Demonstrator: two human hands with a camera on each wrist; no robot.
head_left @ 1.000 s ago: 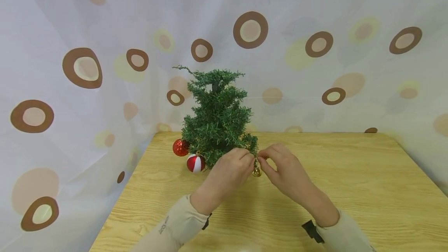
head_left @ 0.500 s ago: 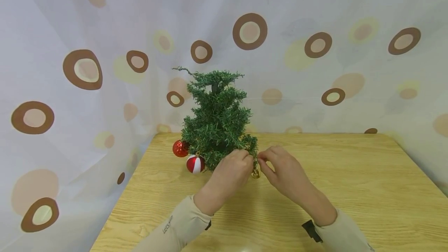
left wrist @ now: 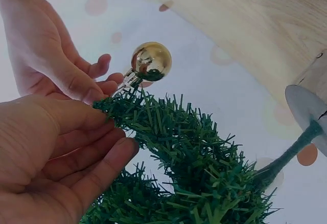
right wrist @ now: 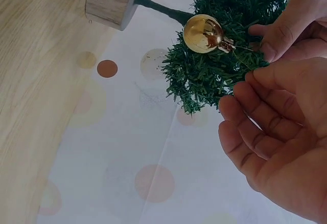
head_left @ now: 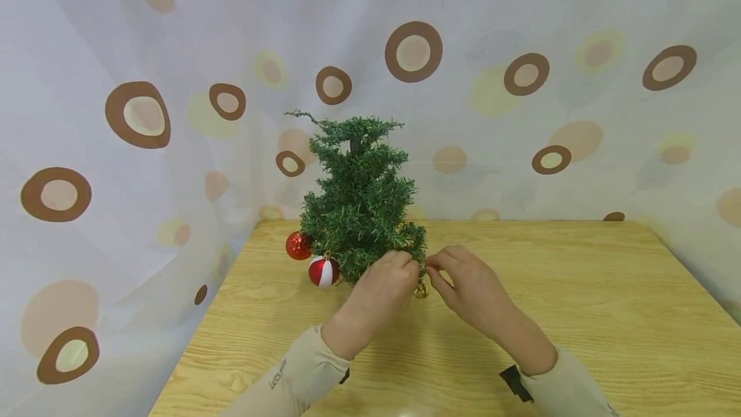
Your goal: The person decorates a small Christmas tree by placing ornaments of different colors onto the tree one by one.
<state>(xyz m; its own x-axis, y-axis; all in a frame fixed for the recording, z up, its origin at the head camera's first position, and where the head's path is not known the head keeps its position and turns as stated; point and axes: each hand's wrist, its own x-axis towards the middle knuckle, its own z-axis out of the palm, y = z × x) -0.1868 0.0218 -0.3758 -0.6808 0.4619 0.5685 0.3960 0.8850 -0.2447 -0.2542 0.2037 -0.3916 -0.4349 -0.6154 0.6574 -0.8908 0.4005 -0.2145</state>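
Observation:
A small green artificial Christmas tree point(head_left: 359, 204) stands on the table. At its low right branch hangs a shiny gold Christmas ball point(right wrist: 203, 33), its cap and thin string showing in the right wrist view. My left hand point(head_left: 382, 288) pinches the tip of that branch point(left wrist: 158, 114) between thumb and fingers. Close beside it, my right hand point(head_left: 471, 285) has thumb and forefinger together at the string point(right wrist: 242, 60) by the branch tip; the exact pinch point is partly hidden. On the tree's left hang a glittery red ball point(head_left: 298, 246) and a red-and-white striped ball point(head_left: 323, 271).
The tree's round wood-look base point(right wrist: 111, 1) shows in the right wrist view. Beneath everything is a light wooden table point(head_left: 579, 314). A white curtain point(head_left: 480, 11) with brown and beige circles hangs behind and to the left.
The gold ball has shifted slightly left and down. Both hands have lowered a little, staying together at the same branch. The tree and the other balls look unmoved.

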